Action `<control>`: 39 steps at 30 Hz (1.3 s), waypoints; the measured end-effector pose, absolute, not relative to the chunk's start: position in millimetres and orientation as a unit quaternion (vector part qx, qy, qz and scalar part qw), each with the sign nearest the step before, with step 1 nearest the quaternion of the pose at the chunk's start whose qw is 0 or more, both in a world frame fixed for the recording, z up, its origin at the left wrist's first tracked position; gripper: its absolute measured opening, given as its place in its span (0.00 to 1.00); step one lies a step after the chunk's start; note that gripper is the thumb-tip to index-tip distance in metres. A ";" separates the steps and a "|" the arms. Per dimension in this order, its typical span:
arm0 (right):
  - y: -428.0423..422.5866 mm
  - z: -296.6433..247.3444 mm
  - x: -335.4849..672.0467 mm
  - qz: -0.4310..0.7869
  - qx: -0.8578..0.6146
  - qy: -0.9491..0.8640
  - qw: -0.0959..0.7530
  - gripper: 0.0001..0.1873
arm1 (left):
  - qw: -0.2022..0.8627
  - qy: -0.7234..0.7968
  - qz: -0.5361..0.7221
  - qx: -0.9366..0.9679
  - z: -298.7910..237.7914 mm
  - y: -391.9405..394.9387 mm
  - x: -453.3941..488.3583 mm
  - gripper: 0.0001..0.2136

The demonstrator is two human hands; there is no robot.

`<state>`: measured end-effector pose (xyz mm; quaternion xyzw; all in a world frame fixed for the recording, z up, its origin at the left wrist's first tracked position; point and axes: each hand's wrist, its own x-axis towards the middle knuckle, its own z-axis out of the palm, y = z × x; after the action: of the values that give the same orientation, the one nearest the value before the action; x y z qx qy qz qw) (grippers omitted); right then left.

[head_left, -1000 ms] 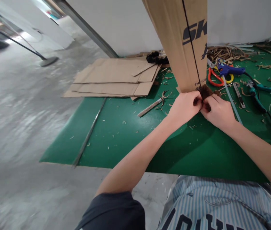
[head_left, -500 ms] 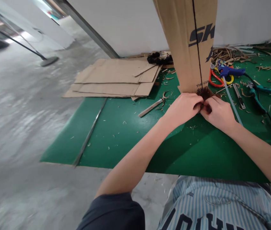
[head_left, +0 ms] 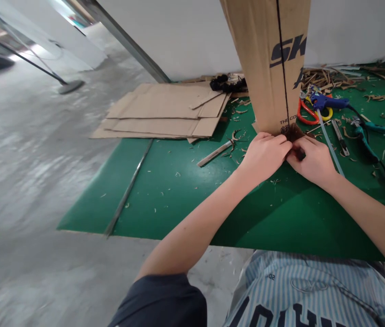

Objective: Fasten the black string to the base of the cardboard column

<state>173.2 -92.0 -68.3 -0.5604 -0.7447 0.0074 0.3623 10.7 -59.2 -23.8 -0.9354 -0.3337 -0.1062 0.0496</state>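
Note:
A tall folded cardboard piece (head_left: 270,63) with dark printed letters stands upright on the green mat (head_left: 178,200). Both hands meet at its bottom edge. My left hand (head_left: 263,154) is closed, fingers curled against the lower left corner of the cardboard. My right hand (head_left: 313,159) pinches the same bottom edge from the right, beside a small dark brown flap (head_left: 294,132). The fingertips of both hands are partly hidden where they press together.
Flat cardboard sheets (head_left: 165,111) lie at the mat's far left. A utility knife (head_left: 214,153) lies left of my hands. A blue glue gun (head_left: 328,102), red-and-yellow scissors (head_left: 306,113), green-handled pliers (head_left: 372,134) and cardboard scraps (head_left: 325,77) sit to the right. A metal rod (head_left: 127,188) crosses the mat's left side.
The upright cardboard has shifted slightly to the right in view. Both hands stay at its bottom edge, the left fingers curling closer over the corner.

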 end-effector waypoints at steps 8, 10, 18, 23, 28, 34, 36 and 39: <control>-98.6 -59.8 180.5 -0.098 -0.519 -0.791 0.309 0.09 | 0.018 -0.332 -0.176 -0.927 -33.0 -56.3 2.8 0.09; -97.9 -59.7 180.5 -0.099 -0.528 -0.787 0.302 0.10 | 0.006 -0.335 -0.197 -0.921 -35.3 -55.6 2.3 0.09; -95.4 -60.7 178.2 -0.083 -0.558 -0.779 0.273 0.13 | -0.028 -0.329 -0.212 -0.920 -35.4 -53.0 2.6 0.09; -95.2 -61.6 176.4 -0.081 -0.566 -0.780 0.256 0.15 | -0.061 -0.331 -0.215 -0.917 -33.7 -51.4 3.1 0.10; -93.5 -61.7 173.4 -0.082 -0.573 -0.778 0.243 0.15 | -0.092 -0.351 -0.233 -0.902 -33.4 -53.6 5.0 0.09; -93.7 -58.9 172.0 -0.087 -0.582 -0.779 0.219 0.14 | -0.100 -0.353 -0.231 -0.901 -31.1 -53.4 5.8 0.09; -94.6 -57.8 171.2 -0.083 -0.590 -0.776 0.210 0.13 | -0.091 -0.354 -0.220 -0.904 -29.8 -53.0 6.7 0.09; -94.7 -56.8 170.4 -0.068 -0.600 -0.770 0.208 0.12 | -0.081 -0.356 -0.208 -0.908 -28.4 -53.1 8.1 0.09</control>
<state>170.4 -94.7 -56.8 -0.5997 -0.7698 -0.0681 0.2076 8.1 -53.1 -28.4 -0.9076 -0.3558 -0.2076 -0.0808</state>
